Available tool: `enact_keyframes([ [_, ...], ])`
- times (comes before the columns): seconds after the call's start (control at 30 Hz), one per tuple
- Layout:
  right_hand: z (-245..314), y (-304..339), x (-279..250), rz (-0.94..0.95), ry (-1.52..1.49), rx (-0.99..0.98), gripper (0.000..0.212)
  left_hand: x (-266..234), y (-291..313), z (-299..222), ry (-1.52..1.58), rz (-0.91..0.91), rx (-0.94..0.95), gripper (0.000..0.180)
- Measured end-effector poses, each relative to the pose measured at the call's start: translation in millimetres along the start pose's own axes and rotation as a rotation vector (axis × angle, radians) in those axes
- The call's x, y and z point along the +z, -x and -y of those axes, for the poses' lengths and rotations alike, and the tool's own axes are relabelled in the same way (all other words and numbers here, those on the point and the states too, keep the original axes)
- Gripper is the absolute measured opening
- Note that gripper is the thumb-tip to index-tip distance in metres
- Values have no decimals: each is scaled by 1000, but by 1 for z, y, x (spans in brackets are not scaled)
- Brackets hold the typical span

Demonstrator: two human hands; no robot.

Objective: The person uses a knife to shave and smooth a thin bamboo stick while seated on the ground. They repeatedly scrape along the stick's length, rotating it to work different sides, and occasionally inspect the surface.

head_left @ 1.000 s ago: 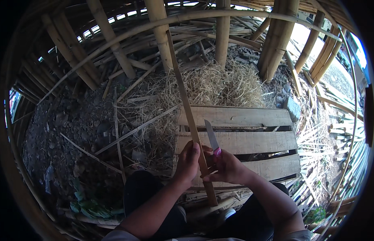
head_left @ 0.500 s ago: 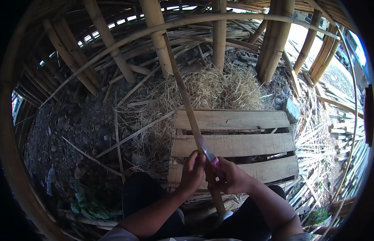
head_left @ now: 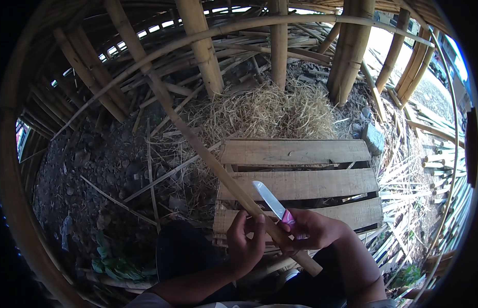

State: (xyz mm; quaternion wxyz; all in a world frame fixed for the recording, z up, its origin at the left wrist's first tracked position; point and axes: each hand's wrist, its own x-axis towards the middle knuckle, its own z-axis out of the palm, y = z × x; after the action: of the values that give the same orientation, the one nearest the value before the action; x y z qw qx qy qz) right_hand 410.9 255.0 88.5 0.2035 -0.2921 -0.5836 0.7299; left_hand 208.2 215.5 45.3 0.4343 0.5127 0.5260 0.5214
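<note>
A long split bamboo strip point(head_left: 208, 160) slants from the far left down to its cut end between my knees. My left hand point(head_left: 246, 243) is closed round it, thumb on top, close to the lower end. In my right hand point(head_left: 315, 229) is a knife point(head_left: 270, 199) with a pink handle, its bare blade pointing up and left. The blade stands apart from the strip, to its right. Some right-hand fingers reach the strip near its lower end; whether they grip it is partly hidden.
A slatted wooden bench point(head_left: 306, 185) stands right in front of me. Beyond it lies a heap of pale shavings point(head_left: 270, 113). Bamboo posts point(head_left: 200, 46) and a curved pole point(head_left: 234, 30) cross the far side. Cut bamboo pieces point(head_left: 444, 169) lie at the right, a grey block point(head_left: 373, 139) beside the bench.
The strip's far end has swung left and its near end right. The knife blade has come off the strip to its right side. Both hands have shifted slightly right.
</note>
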Motion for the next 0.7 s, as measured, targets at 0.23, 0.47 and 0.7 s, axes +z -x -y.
enact_keyframes([
  [0.23, -3, -6, -24, -122, 399, 15, 29, -8, -25, 15, 12, 104, -66, 13],
  [0.47, -20, -8, -55, -508, 836, -118, 29, -34, -44, 0, -357, 349, 131, 13],
  [0.7, -34, 3, -99, -570, 969, -195, 35, -82, -102, -55, -1211, 120, 812, 29],
])
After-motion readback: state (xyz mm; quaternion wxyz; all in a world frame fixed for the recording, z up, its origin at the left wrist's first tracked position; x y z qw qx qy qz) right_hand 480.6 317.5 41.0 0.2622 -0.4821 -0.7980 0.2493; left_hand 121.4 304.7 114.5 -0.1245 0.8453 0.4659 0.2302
